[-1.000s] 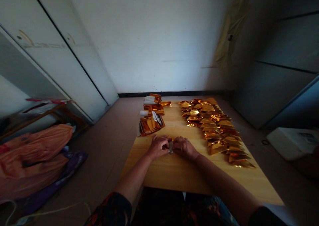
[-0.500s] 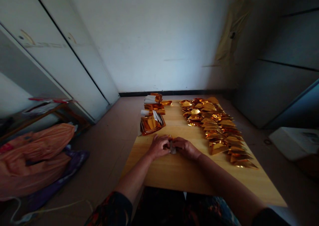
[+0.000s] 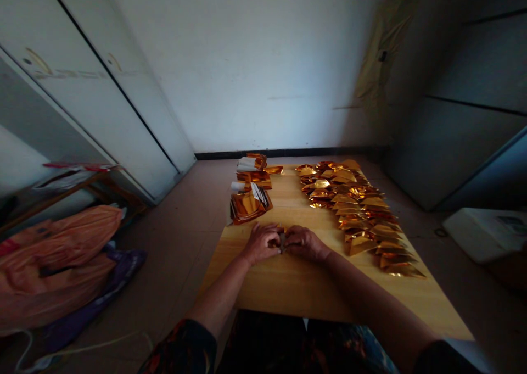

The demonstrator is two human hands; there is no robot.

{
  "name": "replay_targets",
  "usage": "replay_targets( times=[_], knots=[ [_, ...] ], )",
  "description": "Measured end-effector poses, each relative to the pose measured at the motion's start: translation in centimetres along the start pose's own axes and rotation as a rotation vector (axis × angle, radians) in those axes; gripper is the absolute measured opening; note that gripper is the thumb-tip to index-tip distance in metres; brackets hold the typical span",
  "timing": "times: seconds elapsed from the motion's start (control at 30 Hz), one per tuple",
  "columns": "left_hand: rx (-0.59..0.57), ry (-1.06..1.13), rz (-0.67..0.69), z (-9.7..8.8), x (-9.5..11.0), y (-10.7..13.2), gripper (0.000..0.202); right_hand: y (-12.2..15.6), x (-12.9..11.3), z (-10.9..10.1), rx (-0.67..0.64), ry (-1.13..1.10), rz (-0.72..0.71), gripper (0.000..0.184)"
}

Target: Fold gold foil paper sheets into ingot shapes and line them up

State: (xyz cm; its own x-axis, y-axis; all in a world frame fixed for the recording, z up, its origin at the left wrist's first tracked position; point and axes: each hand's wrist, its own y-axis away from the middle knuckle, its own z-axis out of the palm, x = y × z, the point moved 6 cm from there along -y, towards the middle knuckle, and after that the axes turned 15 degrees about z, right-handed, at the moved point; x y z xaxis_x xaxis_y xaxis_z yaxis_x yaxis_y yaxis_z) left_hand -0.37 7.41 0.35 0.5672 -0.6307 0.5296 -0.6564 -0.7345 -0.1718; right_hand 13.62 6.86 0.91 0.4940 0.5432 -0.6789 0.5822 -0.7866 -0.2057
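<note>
Both hands meet over the middle of a light wooden table. My left hand is closed, pinching one side of a small sheet of gold foil paper whose dull greyish back shows. On its other side my right hand is closed with the fingertips bent round the paper. Much of the sheet is hidden by the fingers. Beyond my left hand lies a stack of gold foil sheets, curled at the edges. To the right stand rows of folded gold foil paper pieces.
More foil sheets and pale rolled paper lie at the table's far left. Orange and purple bags lie on the floor at left. A white box stands right of the table; a wall rises behind it.
The paper between my hands shows less of its pale face and looks narrower, more folded in. My hands have hardly moved; the view has shifted slightly.
</note>
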Motion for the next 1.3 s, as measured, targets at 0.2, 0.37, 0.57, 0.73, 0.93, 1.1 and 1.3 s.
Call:
replay_targets(
  times=[0.2, 0.37, 0.57, 0.73, 0.93, 1.1, 1.3],
  knots=[
    [-0.013, -0.020, -0.009, 0.2, -0.2, 0.0, 0.012, -0.5, 0.3, 0.5, 0.014, 0.096, 0.097, 0.014],
    [-0.012, -0.009, 0.013, 0.4, -0.4, 0.0, 0.012, -1.3, 0.3, 0.8, 0.005, 0.248, 0.219, 0.011],
    [-0.017, 0.000, 0.007, 0.3, -0.4, 0.0, 0.010, -1.5, 0.2, 0.9, 0.008, 0.294, 0.262, 0.010],
    [0.000, 0.010, -0.021, 0.1, -0.2, 0.1, 0.012, -1.5, 0.1, 0.7, 0.037, 0.311, 0.327, 0.007],
    [0.002, -0.008, -0.020, 0.0, 0.0, 0.1, 0.021, -1.7, 0.1, 1.0, 0.028, 0.349, 0.339, 0.003],
    [-0.018, -0.026, 0.024, 0.4, -0.4, 0.1, 0.016, -1.5, 0.5, 1.0, 0.064, 0.318, 0.362, 0.006],
    [-0.009, -0.039, 0.028, 0.4, -0.4, 0.0, 0.019, -1.3, 1.0, 1.2, 0.116, 0.229, 0.351, 0.005]
  ],
)
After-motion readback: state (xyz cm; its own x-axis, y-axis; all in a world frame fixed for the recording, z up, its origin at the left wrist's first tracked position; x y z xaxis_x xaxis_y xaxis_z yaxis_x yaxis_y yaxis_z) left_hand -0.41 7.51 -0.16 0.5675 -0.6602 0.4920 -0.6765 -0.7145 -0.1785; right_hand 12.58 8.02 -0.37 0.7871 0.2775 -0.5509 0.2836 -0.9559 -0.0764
